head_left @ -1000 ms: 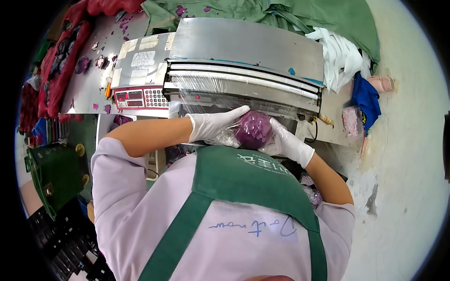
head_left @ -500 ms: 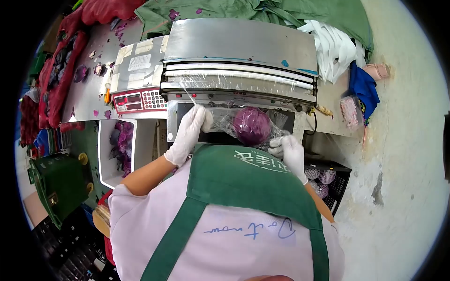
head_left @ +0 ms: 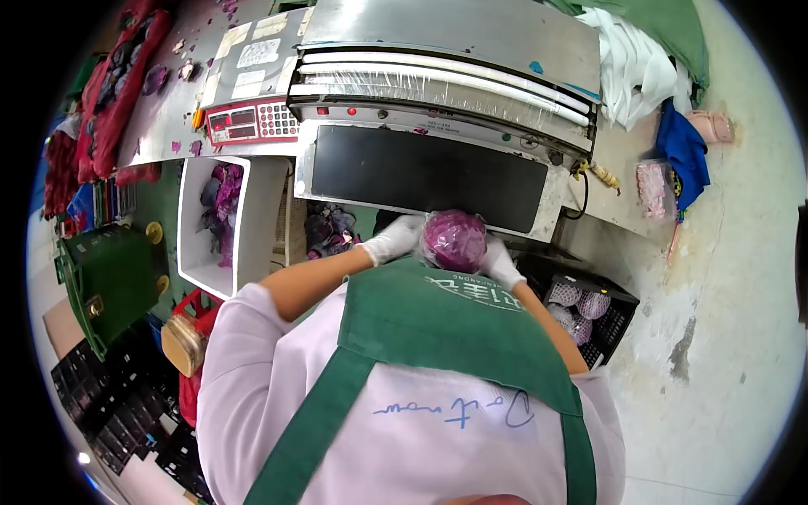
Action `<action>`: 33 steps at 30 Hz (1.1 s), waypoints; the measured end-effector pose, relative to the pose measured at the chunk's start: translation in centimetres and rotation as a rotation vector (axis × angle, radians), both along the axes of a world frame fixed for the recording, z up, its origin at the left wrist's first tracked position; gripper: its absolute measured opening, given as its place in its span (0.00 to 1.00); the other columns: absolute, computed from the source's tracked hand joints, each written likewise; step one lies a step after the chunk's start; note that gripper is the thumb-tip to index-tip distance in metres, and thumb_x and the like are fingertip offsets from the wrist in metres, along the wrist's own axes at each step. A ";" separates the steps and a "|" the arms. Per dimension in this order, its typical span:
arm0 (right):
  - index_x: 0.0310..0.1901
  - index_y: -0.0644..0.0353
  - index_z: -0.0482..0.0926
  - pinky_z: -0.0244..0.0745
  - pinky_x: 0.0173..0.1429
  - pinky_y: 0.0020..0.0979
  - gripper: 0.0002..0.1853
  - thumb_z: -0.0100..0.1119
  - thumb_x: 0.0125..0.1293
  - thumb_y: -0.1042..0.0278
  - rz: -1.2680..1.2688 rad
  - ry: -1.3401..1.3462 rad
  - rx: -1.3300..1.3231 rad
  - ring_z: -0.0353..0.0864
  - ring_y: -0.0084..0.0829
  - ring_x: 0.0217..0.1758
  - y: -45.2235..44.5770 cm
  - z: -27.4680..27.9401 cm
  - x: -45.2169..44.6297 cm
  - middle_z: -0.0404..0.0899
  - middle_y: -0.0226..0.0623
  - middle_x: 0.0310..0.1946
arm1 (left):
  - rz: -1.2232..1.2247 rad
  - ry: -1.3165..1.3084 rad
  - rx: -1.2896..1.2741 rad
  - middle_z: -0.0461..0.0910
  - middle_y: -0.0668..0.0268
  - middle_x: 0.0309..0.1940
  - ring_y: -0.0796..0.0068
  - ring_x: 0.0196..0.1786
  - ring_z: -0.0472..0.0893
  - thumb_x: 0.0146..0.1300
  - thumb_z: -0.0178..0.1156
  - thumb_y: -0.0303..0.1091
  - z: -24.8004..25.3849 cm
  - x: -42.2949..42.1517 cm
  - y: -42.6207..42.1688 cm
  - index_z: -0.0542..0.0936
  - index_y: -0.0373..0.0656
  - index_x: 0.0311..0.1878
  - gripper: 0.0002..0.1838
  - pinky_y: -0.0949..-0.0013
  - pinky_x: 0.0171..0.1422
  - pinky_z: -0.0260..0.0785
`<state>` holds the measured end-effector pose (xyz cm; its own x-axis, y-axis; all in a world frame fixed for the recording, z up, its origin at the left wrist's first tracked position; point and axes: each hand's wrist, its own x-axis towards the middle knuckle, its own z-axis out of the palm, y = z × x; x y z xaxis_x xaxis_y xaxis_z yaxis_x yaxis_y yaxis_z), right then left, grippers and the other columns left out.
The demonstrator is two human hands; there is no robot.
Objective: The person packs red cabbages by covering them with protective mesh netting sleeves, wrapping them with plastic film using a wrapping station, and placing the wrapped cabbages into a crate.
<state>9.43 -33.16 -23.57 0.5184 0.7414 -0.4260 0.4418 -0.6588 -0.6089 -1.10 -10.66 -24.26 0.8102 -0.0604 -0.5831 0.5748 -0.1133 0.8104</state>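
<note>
A round purple cabbage (head_left: 454, 241) in clear film is held close to my apron, just in front of the black plate (head_left: 429, 177) of the wrapping machine. My left hand (head_left: 394, 239), in a white glove, presses on its left side. On its right side is my gloved right hand (head_left: 502, 263), its fingers partly hidden behind the cabbage. Stretched film lies over the white rollers (head_left: 446, 84) of the machine.
A scale (head_left: 252, 120) stands left of the machine. Below it is a white box (head_left: 240, 227) with purple leaves. At the right, a black crate (head_left: 613, 318) holds netted cabbages. White strips (head_left: 627, 67) and a blue cloth (head_left: 680, 151) lie at the right.
My hands have drawn together around the cabbage and moved with it toward my body, off the black plate. The loose film now lies close around the cabbage. The view has shifted.
</note>
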 end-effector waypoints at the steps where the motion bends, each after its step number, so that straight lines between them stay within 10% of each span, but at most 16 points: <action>1: 0.46 0.62 0.79 0.73 0.50 0.31 0.13 0.45 0.72 0.65 -0.202 0.334 0.148 0.80 0.32 0.45 1.6 -0.1 -0.5 0.82 0.37 0.42 | -0.205 -0.259 0.120 0.82 0.63 0.46 0.68 0.49 0.79 0.73 0.49 0.39 -3.4 0.1 -1.1 0.78 0.38 0.52 0.16 0.67 0.60 0.70; 3: 0.50 0.62 0.79 0.71 0.58 0.31 0.14 0.45 0.72 0.66 -0.396 0.669 0.294 0.79 0.33 0.53 2.2 0.1 -1.1 0.82 0.39 0.47 | -0.356 -0.490 0.331 0.82 0.62 0.45 0.70 0.48 0.80 0.73 0.49 0.35 2.0 1.3 -1.3 0.79 0.38 0.52 0.15 0.66 0.60 0.71; 5: 0.49 0.61 0.80 0.72 0.57 0.30 0.15 0.46 0.72 0.65 -0.294 0.439 0.220 0.79 0.32 0.54 2.3 0.7 -0.8 0.82 0.41 0.49 | 0.430 0.098 -0.950 0.81 0.62 0.49 0.69 0.50 0.80 0.72 0.49 0.27 0.1 0.3 -2.4 0.78 0.38 0.54 0.13 0.65 0.62 0.71; 7: 0.42 0.56 0.80 0.76 0.43 0.33 0.13 0.48 0.71 0.59 -0.140 0.071 0.252 0.82 0.38 0.40 3.6 5.5 0.2 0.82 0.40 0.40 | 0.494 0.160 -0.719 0.78 0.63 0.52 0.73 0.52 0.78 0.71 0.51 0.28 5.7 0.2 -2.3 0.75 0.37 0.56 0.14 0.69 0.63 0.70; 9: 0.32 0.53 0.78 0.77 0.28 0.36 0.14 0.50 0.70 0.54 -0.031 -0.325 0.066 0.83 0.42 0.27 5.8 12.3 1.1 0.81 0.38 0.31 | 0.146 -0.414 -0.461 0.75 0.68 0.50 0.80 0.54 0.72 0.71 0.54 0.34 9.0 1.0 -1.9 0.73 0.37 0.56 0.15 0.74 0.62 0.67; 11: 0.24 0.52 0.71 0.72 0.20 0.36 0.17 0.53 0.68 0.53 -0.037 -0.688 0.229 0.79 0.39 0.19 7.2 14.4 0.7 0.75 0.34 0.24 | 0.237 -0.106 -0.561 0.70 0.66 0.58 0.79 0.61 0.69 0.71 0.52 0.30 13.8 1.4 -2.1 0.66 0.39 0.64 0.20 0.73 0.69 0.60; 15: 0.28 0.50 0.71 0.73 0.22 0.36 0.12 0.54 0.68 0.56 -0.006 -0.782 0.229 0.79 0.36 0.20 8.1 16.6 -1.0 0.73 0.34 0.24 | 0.182 0.011 -0.272 0.79 0.65 0.50 0.79 0.53 0.78 0.73 0.53 0.39 17.6 0.6 -0.2 0.74 0.37 0.58 0.17 0.73 0.64 0.69; 16: 0.28 0.50 0.71 0.73 0.22 0.36 0.12 0.54 0.68 0.56 -0.003 -0.789 0.229 0.79 0.36 0.20 8.4 16.8 -1.8 0.73 0.34 0.24 | 0.414 0.034 -0.472 0.83 0.67 0.37 0.80 0.42 0.82 0.72 0.52 0.51 17.6 -0.7 0.5 0.80 0.37 0.44 0.23 0.74 0.53 0.76; 21: 0.27 0.52 0.72 0.71 0.22 0.33 0.12 0.58 0.66 0.59 0.063 -0.870 0.258 0.78 0.33 0.20 12.1 17.0 -6.1 0.72 0.32 0.23 | 0.775 0.299 -0.846 0.83 0.61 0.38 0.71 0.40 0.83 0.66 0.40 0.72 18.1 -6.4 3.5 0.81 0.37 0.42 0.41 0.68 0.53 0.77; 25: 0.32 0.56 0.76 0.73 0.32 0.33 0.11 0.53 0.71 0.61 -0.209 -0.235 0.602 0.80 0.32 0.27 15.4 14.3 -9.5 0.77 0.32 0.28 | 0.678 -0.170 -0.666 0.82 0.62 0.39 0.72 0.41 0.81 0.70 0.39 0.67 17.6 -12.2 4.6 0.83 0.38 0.38 0.38 0.70 0.54 0.72; 28: 0.45 0.64 0.75 0.76 0.51 0.30 0.16 0.50 0.75 0.56 -0.232 1.199 0.668 0.78 0.22 0.47 17.9 14.8 -13.6 0.79 0.34 0.41 | 0.586 -0.718 0.070 0.77 0.59 0.51 0.64 0.58 0.71 0.71 0.45 0.50 19.3 -16.5 5.7 0.84 0.41 0.37 0.24 0.62 0.63 0.61; 30: 0.53 0.63 0.74 0.76 0.56 0.30 0.17 0.52 0.74 0.58 -0.151 1.521 0.340 0.79 0.24 0.49 18.9 14.5 -15.9 0.79 0.36 0.47 | 0.775 -0.931 0.396 0.71 0.58 0.60 0.54 0.70 0.58 0.66 0.50 0.40 20.8 -18.1 5.5 0.83 0.44 0.45 0.16 0.52 0.73 0.49; 33: 0.52 0.63 0.74 0.77 0.54 0.29 0.14 0.50 0.73 0.63 0.209 1.240 0.320 0.79 0.25 0.48 20.0 15.2 -19.1 0.79 0.34 0.46 | 0.416 -0.822 0.119 0.82 0.58 0.47 0.57 0.57 0.76 0.65 0.54 0.37 21.2 -21.3 7.0 0.83 0.42 0.46 0.14 0.50 0.73 0.52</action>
<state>-9.69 -13.14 -8.41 -0.2285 0.9173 -0.3262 -0.4501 -0.3966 -0.8001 -22.39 -3.65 -3.06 0.9148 0.3508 0.2004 -0.1622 -0.1356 0.9774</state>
